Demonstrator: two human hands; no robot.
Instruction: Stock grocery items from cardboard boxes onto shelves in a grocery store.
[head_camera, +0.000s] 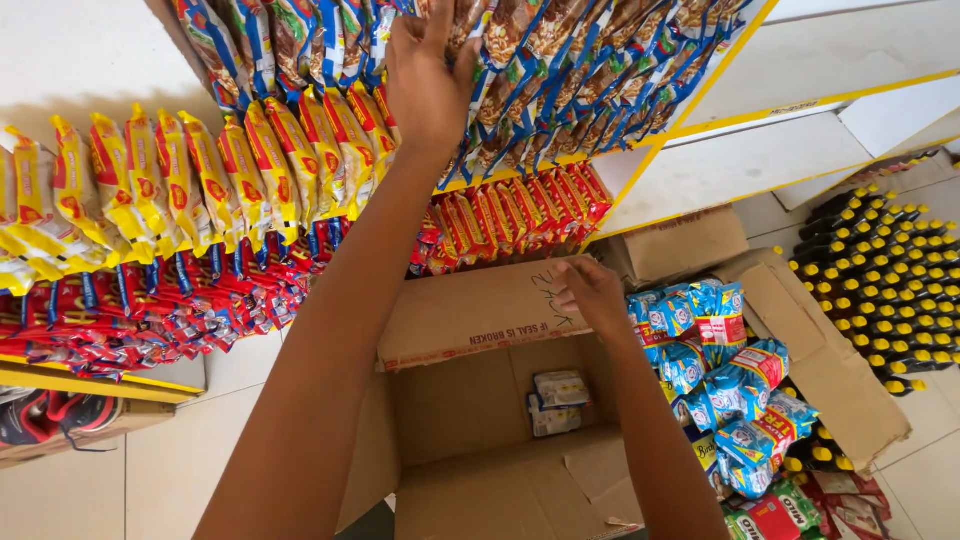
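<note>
While left hand (428, 85) fingers spread flat on shelved packets (520, 60), right hand (592, 292) fingers curl on box flap (470, 315).

Pale tiled floor (190, 470) lay near left, white shelves (800, 150) with yellow edging stood far right, a white wall (70, 50) far left, daylight was bright and even.

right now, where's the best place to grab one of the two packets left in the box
Come straight down from above; the cardboard box is open on top and walled round. The two packets lie flat on its floor near the far wall, so probably pinch one by a short end edge and lift. The right hand at the flap is nearest.
</note>
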